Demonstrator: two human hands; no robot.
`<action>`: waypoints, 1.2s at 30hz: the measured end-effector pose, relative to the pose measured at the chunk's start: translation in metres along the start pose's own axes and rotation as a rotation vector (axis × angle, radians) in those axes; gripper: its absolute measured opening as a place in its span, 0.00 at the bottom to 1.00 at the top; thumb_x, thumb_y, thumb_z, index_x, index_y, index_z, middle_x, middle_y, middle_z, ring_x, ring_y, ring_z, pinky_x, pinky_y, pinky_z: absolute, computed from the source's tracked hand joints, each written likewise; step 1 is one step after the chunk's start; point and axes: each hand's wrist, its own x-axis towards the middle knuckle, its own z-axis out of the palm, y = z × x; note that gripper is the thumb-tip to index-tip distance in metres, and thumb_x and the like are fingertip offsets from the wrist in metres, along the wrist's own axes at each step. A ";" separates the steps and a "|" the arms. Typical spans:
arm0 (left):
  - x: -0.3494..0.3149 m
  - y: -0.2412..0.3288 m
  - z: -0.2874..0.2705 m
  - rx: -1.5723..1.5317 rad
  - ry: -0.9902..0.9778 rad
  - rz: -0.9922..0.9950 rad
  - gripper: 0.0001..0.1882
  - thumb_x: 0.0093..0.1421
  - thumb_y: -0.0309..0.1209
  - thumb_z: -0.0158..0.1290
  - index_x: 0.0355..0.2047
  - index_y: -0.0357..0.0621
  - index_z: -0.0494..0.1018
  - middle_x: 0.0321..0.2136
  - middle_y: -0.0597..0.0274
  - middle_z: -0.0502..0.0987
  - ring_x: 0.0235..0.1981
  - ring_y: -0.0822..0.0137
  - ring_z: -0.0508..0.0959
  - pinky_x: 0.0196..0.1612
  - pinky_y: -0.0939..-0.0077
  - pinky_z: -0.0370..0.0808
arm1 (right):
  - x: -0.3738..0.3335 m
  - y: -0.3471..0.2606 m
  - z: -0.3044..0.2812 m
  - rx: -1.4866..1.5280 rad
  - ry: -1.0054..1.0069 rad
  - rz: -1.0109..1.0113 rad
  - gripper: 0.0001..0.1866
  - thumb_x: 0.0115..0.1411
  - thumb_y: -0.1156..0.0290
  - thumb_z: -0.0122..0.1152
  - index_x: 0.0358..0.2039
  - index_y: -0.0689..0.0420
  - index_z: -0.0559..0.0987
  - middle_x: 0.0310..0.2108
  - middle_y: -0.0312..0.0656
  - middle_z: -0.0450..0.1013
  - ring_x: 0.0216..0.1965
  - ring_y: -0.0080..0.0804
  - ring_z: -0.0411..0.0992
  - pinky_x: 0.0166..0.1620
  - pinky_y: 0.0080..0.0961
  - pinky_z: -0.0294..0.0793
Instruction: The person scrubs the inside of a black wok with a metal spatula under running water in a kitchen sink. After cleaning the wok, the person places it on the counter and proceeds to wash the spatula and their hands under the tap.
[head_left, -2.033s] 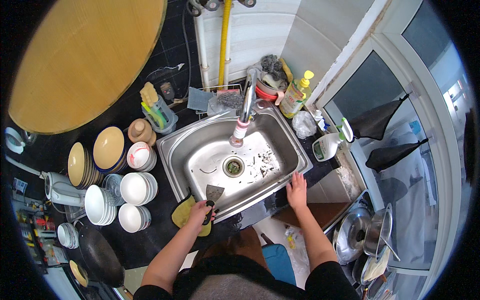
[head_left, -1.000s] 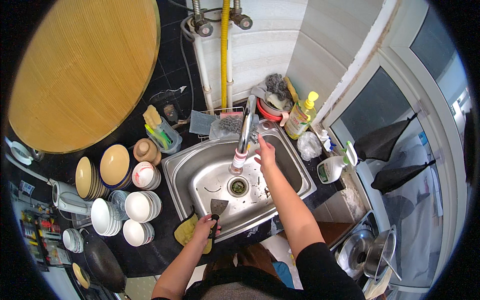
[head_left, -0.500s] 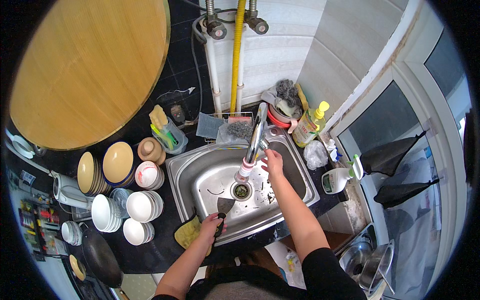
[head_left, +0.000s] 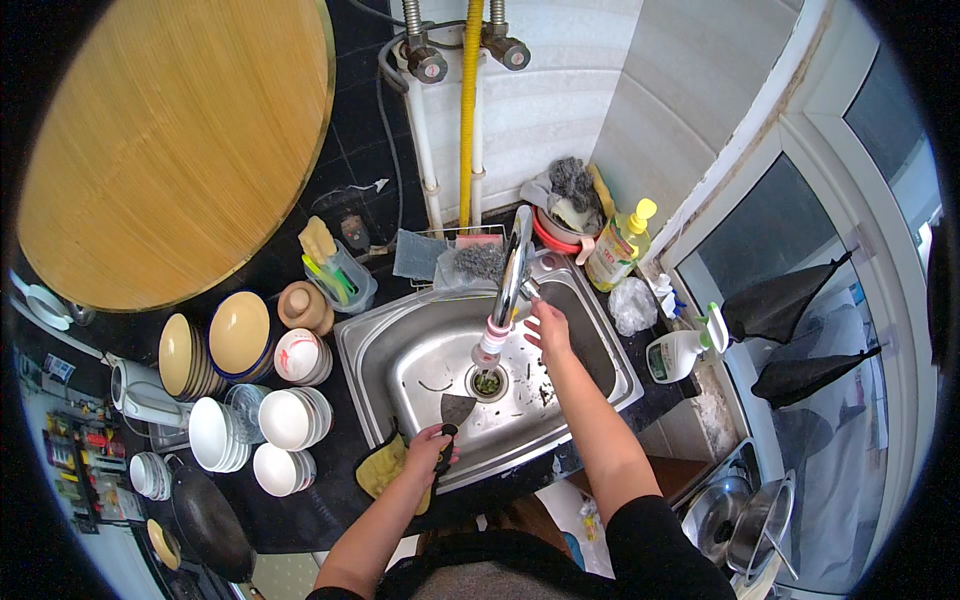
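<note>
In my left hand [head_left: 430, 452], at the sink's near left rim, is a scraper with a dark handle and a flat, flared blade [head_left: 457, 408] that reaches over the basin. A yellow cloth with a dark border [head_left: 382, 465] lies beside and partly under that hand, over the rim. My right hand [head_left: 549, 330] hovers over the steel sink [head_left: 420, 335], fingers apart, just below the faucet's side lever [head_left: 531, 288]. The chrome faucet [head_left: 513, 270] ends in a pink and white nozzle [head_left: 491, 342] above the drain [head_left: 487, 383], where green scraps sit. Dark bits dot the basin floor.
Left of the sink stand stacked white bowls [head_left: 286, 420], tan bowls [head_left: 240, 333] and a black wok [head_left: 210, 525]. Behind is a wire rack with steel wool [head_left: 478, 262]. A yellow soap bottle [head_left: 617, 250] and a spray bottle [head_left: 676, 355] stand to the right.
My right hand has come slightly down off the faucet lever, and its fingers have spread. My left hand still holds the scraper; the whole view has shifted a little.
</note>
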 end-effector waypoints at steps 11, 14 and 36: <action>0.014 -0.008 -0.010 0.000 0.010 0.016 0.20 0.51 0.22 0.47 0.46 0.36 0.62 0.33 0.53 0.73 0.26 0.61 0.75 0.25 0.70 0.76 | -0.034 0.107 0.054 0.516 -0.432 0.400 0.18 0.59 0.61 0.41 0.46 0.57 0.65 0.48 0.45 0.64 0.47 0.39 0.65 0.48 0.33 0.64; 0.012 -0.001 -0.005 0.014 0.031 -0.001 0.20 0.51 0.22 0.47 0.46 0.36 0.61 0.33 0.53 0.73 0.27 0.62 0.75 0.25 0.70 0.76 | -0.039 0.104 0.075 0.606 -0.418 0.439 0.20 0.60 0.60 0.39 0.48 0.60 0.64 0.50 0.49 0.61 0.51 0.41 0.61 0.52 0.35 0.61; 0.052 0.026 0.066 0.013 0.125 0.238 0.23 0.52 0.24 0.47 0.49 0.34 0.58 0.33 0.57 0.72 0.32 0.65 0.73 0.34 0.74 0.71 | -0.087 0.095 -0.001 -0.184 -0.367 0.400 0.28 0.55 0.54 0.51 0.53 0.52 0.61 0.40 0.33 0.69 0.43 0.26 0.65 0.44 0.30 0.65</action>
